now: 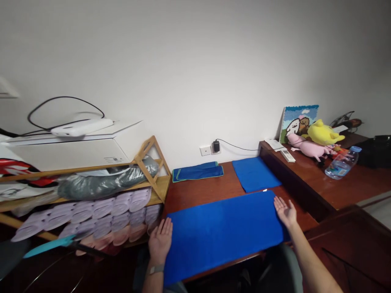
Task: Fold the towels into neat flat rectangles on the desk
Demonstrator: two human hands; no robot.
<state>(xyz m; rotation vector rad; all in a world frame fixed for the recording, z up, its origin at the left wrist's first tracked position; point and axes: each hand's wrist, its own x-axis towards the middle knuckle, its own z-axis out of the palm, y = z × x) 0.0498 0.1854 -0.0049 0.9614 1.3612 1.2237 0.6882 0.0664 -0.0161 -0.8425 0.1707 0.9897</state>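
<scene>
A blue cloth (222,232) lies spread flat on the brown wooden table (201,190), its near edge at the table's front. Beside its left edge, my left hand (160,240) is palm up with the fingers stretched out, holding nothing. My right hand (286,211) is at the cloth's right end, also palm up, fingers apart and free of any object. Behind the large cloth lies a smaller blue cloth (255,174), flat at the back right. Further left, a folded dark blue cloth with green edging (198,171) rests near the wall.
Purple slippers (104,209) fill a wooden rack (160,187) on the left, with a white box (70,154) on top. A raised brown surface on the right holds a plastic bottle (342,163), plush toys (310,146) and a remote (287,156). A black plug (216,146) sits in the wall.
</scene>
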